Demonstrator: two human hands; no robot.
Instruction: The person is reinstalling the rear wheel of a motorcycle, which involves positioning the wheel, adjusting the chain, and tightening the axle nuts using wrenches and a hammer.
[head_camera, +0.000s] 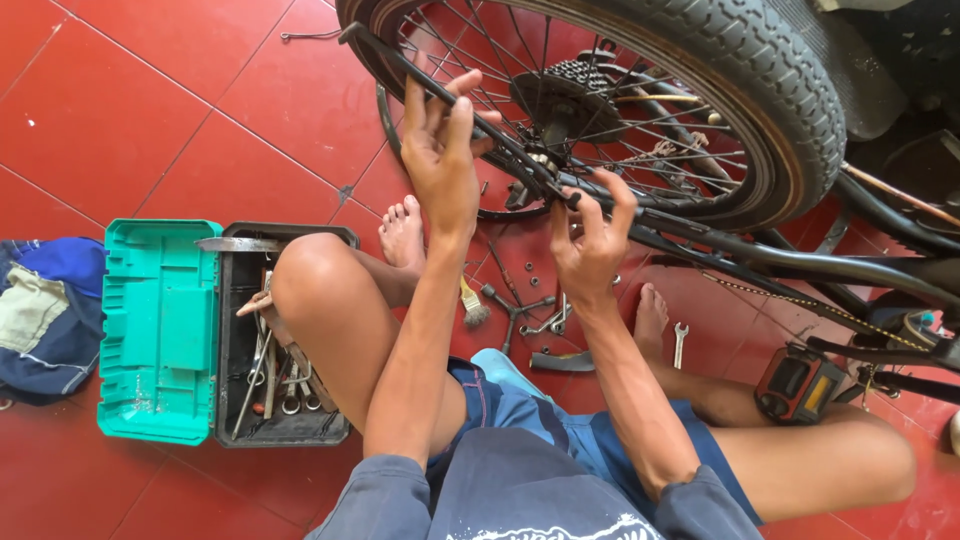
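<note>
Bicycle wheel (640, 90): top cut off at 12 o'clock; axle nut hidden behind spokes. Black rod (450, 100): slants from 11 o'clock down to the hub, across the wheel. Left hand (440, 150): raised, fingers wrapped round the rod. Right hand (590, 235): at 3 o'clock of the left, fingertips pinching the rod's lower end. Toolbox (160, 330): open at 9 o'clock, contents indistinct

floor tiles (180, 120) red | toolbox lid (160, 330) teal | tyre (760, 70) black, treaded | shorts (560, 430) blue
</note>
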